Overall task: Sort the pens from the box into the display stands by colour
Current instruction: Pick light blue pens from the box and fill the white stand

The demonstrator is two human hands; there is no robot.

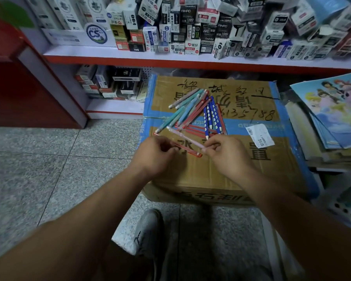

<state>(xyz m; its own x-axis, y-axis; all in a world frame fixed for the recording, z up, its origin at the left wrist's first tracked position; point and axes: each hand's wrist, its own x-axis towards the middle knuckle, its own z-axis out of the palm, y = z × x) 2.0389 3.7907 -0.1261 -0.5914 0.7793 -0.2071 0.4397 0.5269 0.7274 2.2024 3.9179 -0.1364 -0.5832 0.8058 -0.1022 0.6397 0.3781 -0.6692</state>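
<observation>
A heap of pens (197, 112) lies on top of a sealed cardboard box (241, 173): teal and pink ones at the left, red ones in the middle, blue ones with white dots (211, 116) at the right. My left hand (154, 153) grips a red pen (187, 149) that runs from its fingers to the right. My right hand (225, 151) pinches the near end of a pale pink pen (185, 136), which lies across the red one. No display stand is in view.
Behind the box a red-edged shelf (170, 57) carries many stacked small stationery boxes. Cartoon-printed folders (336, 110) are piled on the right. Grey tiled floor (49, 159) spreads to the left, and my shoe (148, 230) is below the box.
</observation>
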